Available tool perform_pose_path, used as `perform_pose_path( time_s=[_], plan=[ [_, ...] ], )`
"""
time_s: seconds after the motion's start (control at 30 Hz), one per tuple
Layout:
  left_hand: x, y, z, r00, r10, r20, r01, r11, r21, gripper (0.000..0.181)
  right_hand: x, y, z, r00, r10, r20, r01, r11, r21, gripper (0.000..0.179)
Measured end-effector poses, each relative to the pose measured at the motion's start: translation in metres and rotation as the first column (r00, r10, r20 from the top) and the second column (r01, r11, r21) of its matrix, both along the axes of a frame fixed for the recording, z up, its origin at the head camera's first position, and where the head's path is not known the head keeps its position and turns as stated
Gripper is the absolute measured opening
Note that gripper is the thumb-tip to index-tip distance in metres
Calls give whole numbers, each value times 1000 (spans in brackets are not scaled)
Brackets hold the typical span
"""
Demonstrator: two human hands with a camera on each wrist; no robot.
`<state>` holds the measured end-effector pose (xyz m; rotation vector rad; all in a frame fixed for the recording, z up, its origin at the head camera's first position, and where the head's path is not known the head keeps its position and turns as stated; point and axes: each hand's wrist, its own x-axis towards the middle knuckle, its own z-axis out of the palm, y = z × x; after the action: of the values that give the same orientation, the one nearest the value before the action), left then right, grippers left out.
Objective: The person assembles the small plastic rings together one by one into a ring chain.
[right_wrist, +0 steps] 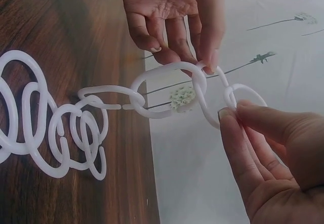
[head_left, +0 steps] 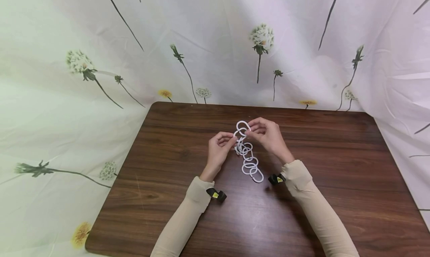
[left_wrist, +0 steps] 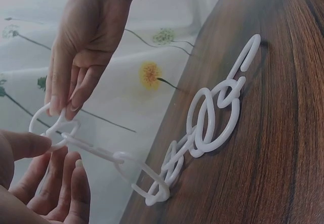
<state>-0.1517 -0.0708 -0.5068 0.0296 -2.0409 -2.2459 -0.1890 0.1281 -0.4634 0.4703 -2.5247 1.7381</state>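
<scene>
A chain of white plastic C-shaped links (head_left: 250, 163) hangs between the two hands and trails down onto the table. My left hand (head_left: 217, 149) pinches one link (right_wrist: 164, 68) near the chain's upper end with thumb and fingers. Opposite it, my right hand (head_left: 270, 138) pinches the neighbouring end links (right_wrist: 248, 92) between thumb and forefinger. The lower links (left_wrist: 215, 118) lie overlapping on the wood, several of them bunched together. Small gaps show in some links (right_wrist: 66, 143). Fingertips partly cover the held links.
The brown wooden table (head_left: 161, 175) has rounded corners. A white cloth with dandelion prints (head_left: 215, 44) hangs behind it and at both sides. A black wrist device (head_left: 216, 194) sits on the left sleeve, another (head_left: 277, 179) on the right.
</scene>
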Motion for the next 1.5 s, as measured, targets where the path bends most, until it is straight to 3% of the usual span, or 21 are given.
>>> perform_pose_path(
  time_s=[0.67, 1.5],
  plan=[
    [0, 4, -2, 1000, -14, -5, 14, 1000, -3, 20, 1, 1, -6, 999, -34, -16, 34, 999, 25, 27],
    [1, 4, 1, 999, -24, -25, 24, 999, -25, 19, 2, -8, -6, 999, 2, -53, 1, 999, 53, 25]
  ],
)
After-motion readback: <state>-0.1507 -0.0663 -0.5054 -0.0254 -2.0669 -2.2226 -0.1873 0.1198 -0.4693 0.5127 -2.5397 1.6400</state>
